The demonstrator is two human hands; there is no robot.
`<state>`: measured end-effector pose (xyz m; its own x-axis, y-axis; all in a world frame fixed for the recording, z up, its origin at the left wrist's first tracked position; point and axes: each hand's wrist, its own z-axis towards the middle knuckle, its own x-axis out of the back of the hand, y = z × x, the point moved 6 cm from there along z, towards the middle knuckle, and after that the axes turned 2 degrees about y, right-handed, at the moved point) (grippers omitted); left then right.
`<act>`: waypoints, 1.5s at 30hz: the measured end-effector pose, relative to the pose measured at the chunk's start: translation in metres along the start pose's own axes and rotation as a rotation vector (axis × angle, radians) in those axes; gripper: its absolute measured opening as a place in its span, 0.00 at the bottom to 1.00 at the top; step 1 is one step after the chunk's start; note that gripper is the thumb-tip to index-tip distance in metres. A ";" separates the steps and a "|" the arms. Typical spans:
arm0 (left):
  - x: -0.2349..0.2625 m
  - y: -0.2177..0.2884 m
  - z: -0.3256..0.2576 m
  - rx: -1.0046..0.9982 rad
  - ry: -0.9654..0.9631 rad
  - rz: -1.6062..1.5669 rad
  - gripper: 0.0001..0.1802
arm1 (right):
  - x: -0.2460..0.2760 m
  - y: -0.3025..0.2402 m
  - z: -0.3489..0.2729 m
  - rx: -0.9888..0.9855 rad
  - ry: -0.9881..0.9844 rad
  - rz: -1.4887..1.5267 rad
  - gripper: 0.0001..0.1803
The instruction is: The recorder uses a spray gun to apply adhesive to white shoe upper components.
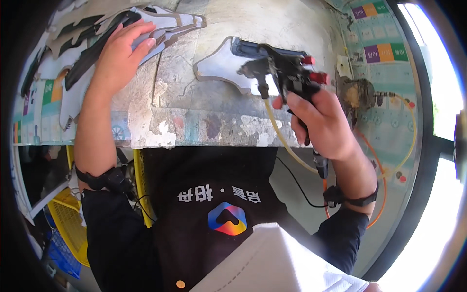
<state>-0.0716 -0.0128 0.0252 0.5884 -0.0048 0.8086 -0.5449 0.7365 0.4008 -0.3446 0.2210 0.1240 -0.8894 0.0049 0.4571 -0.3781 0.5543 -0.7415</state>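
My right hand [325, 122] grips a black spray gun [284, 73] with red knobs, its nozzle pointing left over a flat silver-grey cut-out piece [219, 65] lying on the paint-stained worktable [214, 121]. A yellowish hose [282, 141] hangs from the gun. My left hand [119, 51] rests flat, fingers apart, on a stack of similar flat pieces [165, 24] with grey and dark edges at the table's upper left.
An orange hose [382, 180] and a yellow hose [412, 141] loop over the floor mat on the right. Yellow and blue plastic crates [65, 224] sit below the table's left. A dirty fitting [357, 95] lies right of the table.
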 end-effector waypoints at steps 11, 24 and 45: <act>-0.007 0.070 0.015 -0.067 0.063 -0.250 0.12 | 0.069 0.161 -0.065 0.342 0.603 -0.237 0.19; -0.130 0.217 0.107 -0.291 -0.486 0.123 0.20 | 0.092 0.266 -0.045 0.369 0.924 0.314 0.15; -0.005 0.263 0.124 -0.181 -0.628 -0.148 0.11 | 0.089 0.244 -0.060 0.454 0.966 0.297 0.22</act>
<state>-0.2920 0.0968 0.1796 0.1601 -0.4670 0.8697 -0.3444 0.7992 0.4926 -0.5006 0.4065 0.0130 -0.4602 0.8438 0.2759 -0.4182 0.0680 -0.9058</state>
